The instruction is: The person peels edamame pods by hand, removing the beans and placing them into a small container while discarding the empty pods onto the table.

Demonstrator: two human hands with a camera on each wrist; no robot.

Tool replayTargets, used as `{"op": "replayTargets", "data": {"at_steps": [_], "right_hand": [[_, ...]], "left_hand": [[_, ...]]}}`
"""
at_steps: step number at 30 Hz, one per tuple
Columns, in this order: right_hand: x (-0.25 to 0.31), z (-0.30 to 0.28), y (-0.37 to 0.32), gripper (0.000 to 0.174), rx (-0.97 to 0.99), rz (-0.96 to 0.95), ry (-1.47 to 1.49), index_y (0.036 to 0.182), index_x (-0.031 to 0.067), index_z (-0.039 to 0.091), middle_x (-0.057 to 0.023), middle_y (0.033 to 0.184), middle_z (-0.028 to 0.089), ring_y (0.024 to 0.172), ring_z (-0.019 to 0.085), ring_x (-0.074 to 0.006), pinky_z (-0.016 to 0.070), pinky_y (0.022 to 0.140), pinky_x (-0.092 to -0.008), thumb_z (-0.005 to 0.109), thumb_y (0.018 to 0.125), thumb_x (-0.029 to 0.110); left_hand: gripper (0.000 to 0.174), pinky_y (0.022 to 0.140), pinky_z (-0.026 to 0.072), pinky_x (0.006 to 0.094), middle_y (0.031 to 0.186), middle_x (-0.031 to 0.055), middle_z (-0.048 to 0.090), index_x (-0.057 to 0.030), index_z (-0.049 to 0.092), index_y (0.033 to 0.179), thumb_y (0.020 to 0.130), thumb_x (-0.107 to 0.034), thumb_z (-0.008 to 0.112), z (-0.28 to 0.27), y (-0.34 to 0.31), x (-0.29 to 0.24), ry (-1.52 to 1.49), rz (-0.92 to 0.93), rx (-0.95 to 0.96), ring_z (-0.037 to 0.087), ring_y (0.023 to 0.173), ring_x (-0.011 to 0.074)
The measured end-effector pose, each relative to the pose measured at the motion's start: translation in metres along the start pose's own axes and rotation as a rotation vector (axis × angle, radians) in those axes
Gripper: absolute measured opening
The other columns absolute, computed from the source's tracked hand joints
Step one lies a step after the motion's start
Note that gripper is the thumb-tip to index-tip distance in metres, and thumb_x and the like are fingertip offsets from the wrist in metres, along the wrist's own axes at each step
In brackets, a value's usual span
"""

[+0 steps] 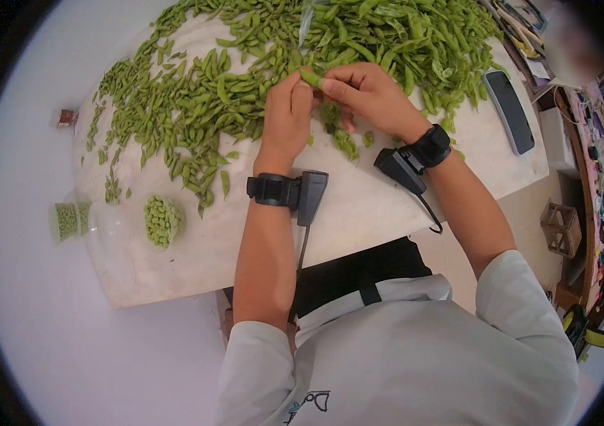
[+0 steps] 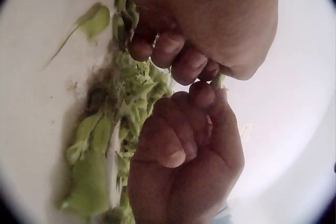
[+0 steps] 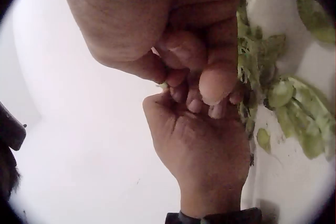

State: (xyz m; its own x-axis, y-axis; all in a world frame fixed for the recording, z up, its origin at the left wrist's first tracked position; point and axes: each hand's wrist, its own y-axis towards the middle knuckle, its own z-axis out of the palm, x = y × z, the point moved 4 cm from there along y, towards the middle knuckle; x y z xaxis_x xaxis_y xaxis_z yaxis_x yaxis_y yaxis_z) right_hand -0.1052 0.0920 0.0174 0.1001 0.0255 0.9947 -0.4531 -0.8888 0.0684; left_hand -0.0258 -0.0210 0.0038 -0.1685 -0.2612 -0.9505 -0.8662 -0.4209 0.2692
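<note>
Both hands meet over the table, holding one green pod (image 1: 310, 77) between them. The left hand (image 1: 287, 117) pinches its left end with thumb and fingers; the right hand (image 1: 373, 96) grips the other end between thumb and index finger. In the left wrist view, the left hand (image 2: 210, 19) is above and the right hand (image 2: 181, 155) below, with a bit of pod (image 2: 218, 81) between the fingertips. In the right wrist view, curled fingers of the right hand (image 3: 157, 24) and left hand (image 3: 202, 145) nearly hide the pod.
Loose pods (image 1: 202, 106) cover the table's far side, with a denser pile (image 1: 415, 35) at the back right. A clear cup of shelled beans (image 1: 162, 221) stands at the front left. A phone (image 1: 509, 112) lies on the right. Opened pods (image 1: 344, 142) lie below the hands.
</note>
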Motion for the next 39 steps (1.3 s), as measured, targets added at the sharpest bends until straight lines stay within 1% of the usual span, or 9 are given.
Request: {"op": "replayTargets", "data": {"at_steps": [3,6,8,9,12,23,26,32,39], "right_hand": [[0.001,0.003,-0.001,0.03,-0.003,0.002,0.076,0.085,-0.0026,0.061,-0.0015,0.065,0.056,0.045,0.048,-0.0074,0.0431,0.043,-0.0231,0.05,0.093,0.024],[-0.008,0.002,0.002,0.031,0.037,0.029,0.275,0.082,-0.0018,0.059,0.0012,0.059,0.046,0.044,0.046,-0.007,0.0434,0.043,-0.0236,0.05,0.093,0.025],[-0.007,0.002,0.002,0.031,0.062,0.031,0.378,0.08,-0.001,0.058,0.0027,0.058,0.041,0.045,0.045,-0.0065,0.0439,0.043,-0.0236,0.05,0.093,0.026],[-0.007,0.002,0.001,0.03,0.07,0.034,0.382,0.08,-0.0005,0.057,0.0024,0.059,0.043,0.045,0.046,-0.0062,0.0442,0.043,-0.0234,0.05,0.093,0.026],[-0.005,0.001,0.001,0.029,0.083,0.041,0.361,0.08,0.0001,0.057,0.0017,0.062,0.047,0.048,0.047,-0.0057,0.0451,0.043,-0.0228,0.05,0.093,0.025],[0.001,0.001,0.0,0.028,-0.002,-0.038,-0.053,0.088,-0.0029,0.061,-0.0037,0.081,0.066,0.047,0.051,-0.0075,0.0444,0.044,-0.0222,0.048,0.093,0.022],[0.007,0.003,-0.002,0.03,-0.017,-0.076,-0.051,0.085,-0.0026,0.059,-0.0027,0.071,0.062,0.047,0.051,-0.0078,0.0441,0.044,-0.0226,0.048,0.094,0.024],[-0.008,0.003,0.002,0.032,0.064,0.05,0.496,0.078,-0.0007,0.053,0.0021,0.058,0.045,0.046,0.051,-0.007,0.0444,0.045,-0.0225,0.048,0.094,0.027],[-0.003,-0.001,0.002,0.027,-0.192,-0.056,0.031,0.084,-0.001,0.058,-0.0006,0.063,0.054,0.049,0.054,-0.0075,0.0459,0.047,-0.0221,0.053,0.092,0.024]], "left_hand": [[0.026,0.063,0.0446,0.027,0.073,0.008,0.058,0.005,0.055,0.095,0.089,-0.015,0.04,0.0,0.0,-0.001,0.006,0.0,-0.038,0.054,0.068,0.013],[0.027,0.063,0.0438,0.0262,0.075,0.0066,0.059,0.0048,0.056,0.097,0.091,-0.017,0.039,-0.002,0.003,-0.002,-0.084,-0.034,0.092,0.054,0.069,0.0121],[0.031,0.057,0.0338,0.0246,0.072,0.0025,0.054,0.0009,0.056,0.092,0.092,-0.023,0.037,0.002,0.001,-0.005,-0.157,-0.003,0.065,0.043,0.063,0.0099],[0.033,0.054,0.0288,0.0237,0.07,0.0004,0.051,-0.001,0.056,0.09,0.093,-0.027,0.035,0.004,0.0,-0.006,-0.194,0.012,0.052,0.038,0.061,0.0088],[0.032,0.065,0.0439,0.025,0.079,0.0046,0.057,0.006,0.054,0.101,0.095,-0.022,0.039,-0.002,-0.002,-0.001,-0.149,-0.03,0.036,0.05,0.07,0.0109],[0.024,0.064,0.0456,0.027,0.073,0.0076,0.054,0.0048,0.053,0.091,0.089,-0.015,0.04,-0.001,-0.002,-0.003,0.016,0.01,-0.01,0.052,0.067,0.0134],[0.024,0.062,0.0445,0.0261,0.074,0.0062,0.055,0.0035,0.054,0.091,0.09,-0.016,0.04,-0.002,0.0,-0.005,0.034,0.001,0.019,0.051,0.066,0.0127],[0.031,0.055,0.0342,0.0218,0.071,-0.0005,0.052,-0.0018,0.058,0.093,0.095,-0.027,0.041,0.002,0.005,-0.005,-0.205,0.001,0.001,0.042,0.061,0.0067],[0.025,0.061,0.0367,0.0203,0.073,-0.0021,0.052,-0.0013,0.06,0.106,0.093,-0.02,0.051,-0.006,0.01,-0.008,-0.093,0.025,-0.049,0.044,0.064,0.0061]]}}
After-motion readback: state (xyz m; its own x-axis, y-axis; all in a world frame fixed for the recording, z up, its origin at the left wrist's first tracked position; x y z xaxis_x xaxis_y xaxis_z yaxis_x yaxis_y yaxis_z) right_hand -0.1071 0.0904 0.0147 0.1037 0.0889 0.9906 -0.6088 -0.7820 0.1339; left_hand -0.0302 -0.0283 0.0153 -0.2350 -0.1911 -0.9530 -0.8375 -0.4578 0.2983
